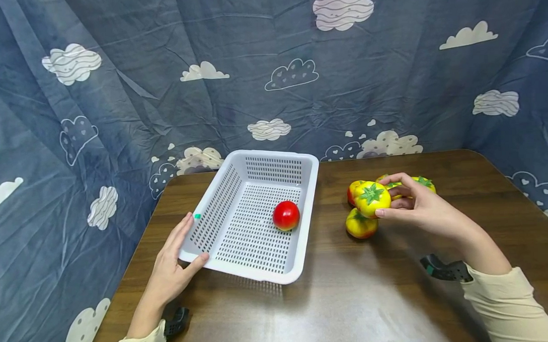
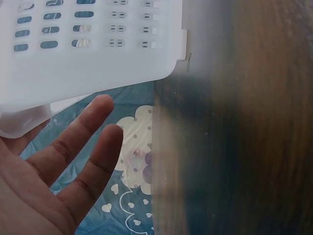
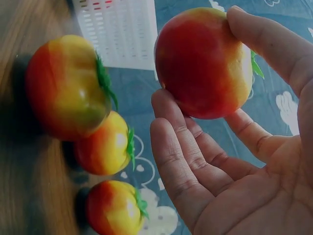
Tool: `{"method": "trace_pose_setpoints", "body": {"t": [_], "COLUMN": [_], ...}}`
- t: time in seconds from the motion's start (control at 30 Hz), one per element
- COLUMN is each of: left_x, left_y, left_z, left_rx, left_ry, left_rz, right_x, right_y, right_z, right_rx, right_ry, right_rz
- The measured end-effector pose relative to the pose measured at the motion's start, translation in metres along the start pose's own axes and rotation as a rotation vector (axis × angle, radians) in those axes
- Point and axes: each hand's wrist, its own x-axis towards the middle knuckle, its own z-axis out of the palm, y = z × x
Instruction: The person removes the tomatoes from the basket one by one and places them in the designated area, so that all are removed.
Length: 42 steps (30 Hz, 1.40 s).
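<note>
My right hand [image 1: 420, 203] pinches a yellow-and-red tomato [image 1: 372, 200] between thumb and fingers, its green leafy top showing. In the right wrist view the held tomato [image 3: 203, 63] is raised off the table, its red underside in sight. Close by on the table are more such tomatoes, among them a near one [image 1: 361, 225], partly hidden by the hand and the held tomato. My left hand [image 1: 172, 265] touches the near left corner of a white perforated basket [image 1: 306, 240], fingers extended along its side and thumb at the near rim. Inside the basket lies a round, glossy red fruit [image 1: 286, 215].
A brown wooden table [image 1: 351, 299] carries everything. Behind and to the sides hangs a blue curtain [image 1: 236, 117] printed with clouds. Dark wrist devices, such as the one on the right wrist [image 1: 445, 269], sit below both hands.
</note>
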Motion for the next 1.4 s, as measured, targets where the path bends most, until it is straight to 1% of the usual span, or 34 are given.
{"method": "trace_pose_setpoints", "body": {"t": [0.1, 0.3, 0.5, 0.67, 0.77, 1.07, 1.3, 1.4], "left_x": [0.0, 0.0, 0.0, -0.001, -0.001, -0.001, -0.001, -0.001], "left_y": [0.0, 0.001, 0.001, 0.002, 0.002, 0.001, 0.001, 0.002], "left_z": [0.0, -0.001, -0.001, -0.001, -0.001, 0.0, 0.0, 0.0], "left_rx": [0.0, -0.001, -0.004, -0.013, -0.012, -0.02, -0.016, -0.015], "left_ry": [-0.003, -0.007, -0.009, -0.009, -0.007, -0.003, -0.005, -0.007], "left_rz": [-0.004, -0.007, -0.007, -0.017, -0.019, -0.004, -0.009, -0.013], "right_x": [0.0, -0.001, -0.007, -0.011, -0.013, -0.024, -0.026, -0.025], "right_y": [0.004, 0.01, 0.015, 0.023, 0.028, 0.039, 0.049, 0.055], "right_z": [-0.002, -0.005, -0.008, -0.01, -0.012, -0.016, -0.018, -0.019], "right_rx": [-0.014, -0.008, 0.019, 0.043, 0.039, 0.0, -0.042, -0.054], "right_ry": [0.009, 0.022, 0.027, 0.034, 0.042, 0.031, 0.039, 0.037], "right_rz": [0.006, 0.004, 0.018, -0.01, -0.022, 0.074, 0.059, 0.069]}}
